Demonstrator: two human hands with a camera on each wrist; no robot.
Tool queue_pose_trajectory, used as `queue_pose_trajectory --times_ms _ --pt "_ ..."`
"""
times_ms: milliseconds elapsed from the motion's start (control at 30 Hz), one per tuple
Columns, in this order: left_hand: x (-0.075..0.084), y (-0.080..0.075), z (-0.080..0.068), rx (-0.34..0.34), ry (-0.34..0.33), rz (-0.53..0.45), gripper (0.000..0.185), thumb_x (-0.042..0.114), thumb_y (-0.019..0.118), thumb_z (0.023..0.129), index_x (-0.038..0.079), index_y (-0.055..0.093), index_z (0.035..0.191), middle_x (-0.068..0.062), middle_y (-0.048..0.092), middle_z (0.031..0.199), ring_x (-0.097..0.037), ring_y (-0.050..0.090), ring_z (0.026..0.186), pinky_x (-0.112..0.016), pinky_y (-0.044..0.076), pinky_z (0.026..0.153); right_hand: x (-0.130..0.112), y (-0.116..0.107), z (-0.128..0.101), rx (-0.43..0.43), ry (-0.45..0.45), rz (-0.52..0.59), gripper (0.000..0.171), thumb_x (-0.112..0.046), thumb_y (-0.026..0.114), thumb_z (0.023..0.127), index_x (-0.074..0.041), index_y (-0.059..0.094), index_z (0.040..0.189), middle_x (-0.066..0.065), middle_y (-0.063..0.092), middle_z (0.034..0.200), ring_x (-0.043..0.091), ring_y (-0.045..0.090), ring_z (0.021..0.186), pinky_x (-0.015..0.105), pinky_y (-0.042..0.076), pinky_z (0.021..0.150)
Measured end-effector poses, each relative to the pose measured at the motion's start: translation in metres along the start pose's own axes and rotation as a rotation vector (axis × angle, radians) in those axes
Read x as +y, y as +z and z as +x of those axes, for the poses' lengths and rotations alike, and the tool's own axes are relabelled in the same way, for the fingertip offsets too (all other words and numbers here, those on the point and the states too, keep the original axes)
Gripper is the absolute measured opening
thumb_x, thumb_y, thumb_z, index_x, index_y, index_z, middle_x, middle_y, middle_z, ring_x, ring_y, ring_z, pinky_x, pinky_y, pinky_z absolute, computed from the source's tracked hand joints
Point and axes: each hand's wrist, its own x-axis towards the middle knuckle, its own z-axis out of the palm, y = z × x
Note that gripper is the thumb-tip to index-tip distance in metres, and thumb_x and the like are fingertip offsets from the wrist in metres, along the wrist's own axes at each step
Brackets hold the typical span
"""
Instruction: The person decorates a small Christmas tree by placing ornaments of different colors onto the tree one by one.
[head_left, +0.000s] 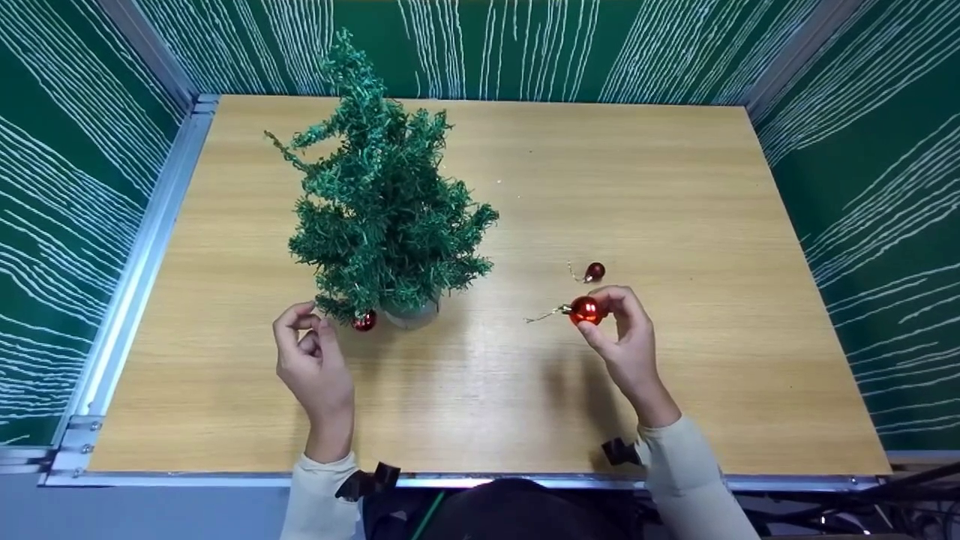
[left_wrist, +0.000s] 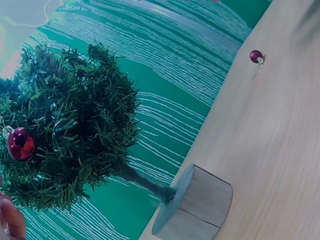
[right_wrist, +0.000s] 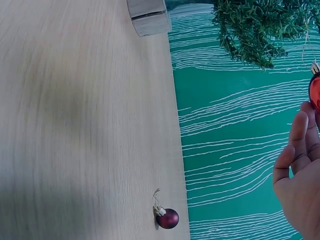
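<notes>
A small artificial Christmas tree (head_left: 390, 202) stands left of centre on a round wooden base (left_wrist: 205, 202). One shiny red bauble (head_left: 364, 321) hangs from its lowest front branches. My left hand (head_left: 313, 367) is beside that bauble, fingers loosely bent and fingertips right at a low branch tip. In the left wrist view only some fingers (left_wrist: 11, 217) show at the edge. Right of the tree, my right hand (head_left: 626, 341) pinches another red bauble (head_left: 585, 310) between thumb and fingers. Its gold cord points left toward the tree.
A smaller dark red bauble (head_left: 595, 271) with a cord lies on the wooden table (head_left: 675, 187), just beyond my right hand. Green panels (head_left: 510, 52) with white lines wall the table at the back and both sides. A metal rail (head_left: 142, 262) borders the left edge.
</notes>
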Motion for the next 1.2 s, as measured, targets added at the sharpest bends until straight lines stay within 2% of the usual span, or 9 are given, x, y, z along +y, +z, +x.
queue_pose_trajectory --times_ms 233,400,500,567,633,833,1000,1100,1200 --pt "0.004 0.004 -0.008 0.039 0.057 -0.043 0.016 -0.004 0.056 0.092 -0.009 0.051 0.106 0.005 0.05 0.082 -0.004 0.047 0.053 -0.014 0.03 0.046 0.0 0.001 0.0 -0.003 -0.011 0.005 0.033 0.017 0.067 0.075 0.018 0.05 0.103 -0.002 0.063 0.098 0.01 0.057 0.087 0.021 0.046 0.082" --pt "0.007 0.016 -0.026 0.047 0.21 -0.057 0.01 -0.003 0.057 0.088 -0.011 0.054 0.093 0.001 0.053 0.077 -0.005 0.047 0.06 -0.015 0.036 0.051 -0.001 0.003 0.001 0.0 -0.004 0.0 0.033 0.018 0.067 0.076 0.017 0.05 0.103 -0.001 0.063 0.098 0.011 0.057 0.087 0.022 0.045 0.082" --pt "0.006 0.024 -0.04 0.014 0.307 -0.065 0.009 0.002 0.056 0.084 -0.007 0.057 0.085 -0.006 0.055 0.07 -0.006 0.046 0.059 -0.016 0.037 0.051 -0.002 0.004 0.0 -0.003 0.005 -0.012 0.033 0.018 0.068 0.076 0.016 0.051 0.104 -0.002 0.063 0.098 0.01 0.057 0.087 0.022 0.046 0.082" --pt "0.005 0.03 -0.048 -0.049 0.344 -0.07 0.009 0.003 0.056 0.082 -0.005 0.059 0.084 -0.009 0.056 0.068 -0.008 0.046 0.058 -0.017 0.038 0.051 -0.003 0.005 0.0 -0.008 0.009 -0.014 0.033 0.018 0.068 0.076 0.015 0.051 0.104 -0.001 0.063 0.098 0.011 0.057 0.087 0.022 0.046 0.082" --pt "0.005 0.035 -0.054 -0.149 0.357 -0.066 0.007 0.003 0.057 0.082 -0.003 0.06 0.086 -0.01 0.057 0.069 -0.01 0.048 0.058 -0.017 0.039 0.051 -0.003 0.006 0.0 -0.01 0.013 -0.017 0.033 0.017 0.068 0.076 0.015 0.052 0.104 -0.001 0.063 0.098 0.011 0.057 0.086 0.023 0.046 0.082" --pt "0.006 0.053 -0.064 -0.404 0.317 -0.083 0.011 -0.001 0.062 0.081 0.001 0.063 0.091 -0.006 0.059 0.07 -0.012 0.051 0.059 -0.018 0.042 0.051 -0.004 0.008 0.0 -0.011 0.02 -0.022 0.033 0.016 0.069 0.076 0.014 0.053 0.105 0.0 0.063 0.099 0.013 0.057 0.088 0.023 0.046 0.083" --pt "0.011 0.068 -0.07 -0.582 0.299 -0.062 0.012 0.009 0.066 0.085 0.005 0.065 0.096 -0.002 0.062 0.076 -0.008 0.054 0.062 -0.018 0.046 0.053 -0.005 0.01 0.001 -0.01 0.015 -0.008 0.032 0.016 0.068 0.076 0.014 0.052 0.103 0.0 0.063 0.1 0.012 0.057 0.088 0.022 0.046 0.082" --pt "0.015 0.076 -0.072 -0.662 0.278 -0.045 0.014 0.015 0.067 0.086 0.007 0.064 0.098 0.0 0.061 0.078 -0.005 0.052 0.061 -0.017 0.046 0.053 -0.006 0.011 0.001 -0.022 -0.004 0.008 0.032 0.017 0.068 0.075 0.015 0.052 0.103 0.0 0.062 0.1 0.011 0.057 0.088 0.022 0.045 0.082" --pt "0.019 0.083 -0.072 -0.701 0.254 -0.054 0.016 0.016 0.068 0.086 0.008 0.064 0.1 0.001 0.06 0.079 -0.004 0.051 0.059 -0.017 0.046 0.052 -0.007 0.013 0.001 -0.037 -0.014 0.016 0.032 0.016 0.068 0.075 0.015 0.052 0.103 0.0 0.061 0.1 0.012 0.057 0.088 0.022 0.045 0.083"
